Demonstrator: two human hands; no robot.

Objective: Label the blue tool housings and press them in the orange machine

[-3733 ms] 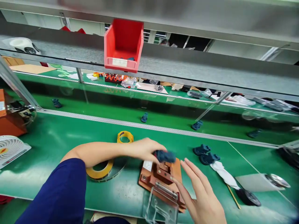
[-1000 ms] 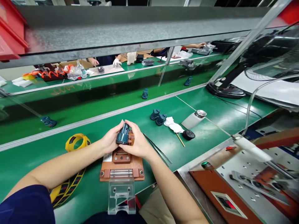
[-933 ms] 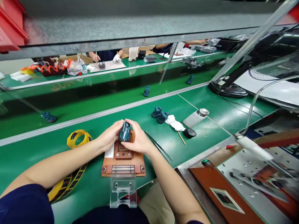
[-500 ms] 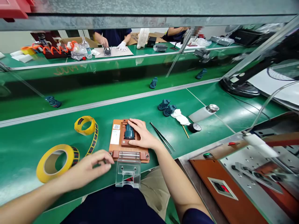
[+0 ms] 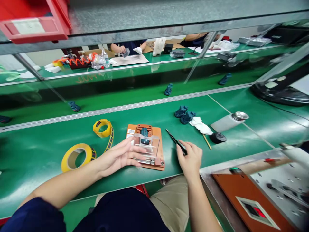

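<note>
An orange-brown fixture (image 5: 158,135) lies on the green bench and holds a dark teal part (image 5: 144,132). Its clear plastic cover (image 5: 152,140) is tilted over the part. My left hand (image 5: 120,157) is at the fixture's left side, fingers spread and touching the cover. To the right of the fixture, my right hand (image 5: 190,156) has its fingers closed on black tweezers (image 5: 174,138), whose tips point up and left. Two rolls of yellow tape, a small one (image 5: 99,127) and a larger one (image 5: 66,160), rest left of the fixture.
Two teal parts (image 5: 181,111) lie behind the tweezers, beside a white cloth (image 5: 201,125), a bottle (image 5: 223,121) and a black round object (image 5: 218,138). More parts sit on the green belt (image 5: 120,96). A metal shelf (image 5: 169,16) crosses above. Co-workers' hands show beyond.
The clear cover has swung up from the front edge over the fixture. My right hand has left the fixture and taken hold of the tweezers. My left hand has moved onto the cover. The view has shifted.
</note>
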